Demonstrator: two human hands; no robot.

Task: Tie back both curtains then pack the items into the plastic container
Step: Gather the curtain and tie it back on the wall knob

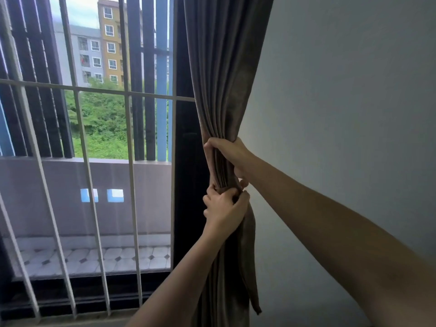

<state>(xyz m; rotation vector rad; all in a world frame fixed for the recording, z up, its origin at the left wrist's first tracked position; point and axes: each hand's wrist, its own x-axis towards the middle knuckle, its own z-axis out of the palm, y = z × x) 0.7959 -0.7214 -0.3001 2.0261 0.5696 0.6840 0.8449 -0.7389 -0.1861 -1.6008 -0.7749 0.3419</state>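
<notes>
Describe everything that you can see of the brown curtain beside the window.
The brown fabric curtain hangs in vertical pleats between the dark window frame and the pale wall. It looks thick. At mid-height it is gathered into a bundle: the right hand grips it there, the left hand just below. A loose strip of the same fabric hangs on its wall side.

The person is reaching both bare arms forward; the right hand [227,153] is gripping the curtain [221,67] above, the left hand [224,211] is clutching it just below.
</notes>
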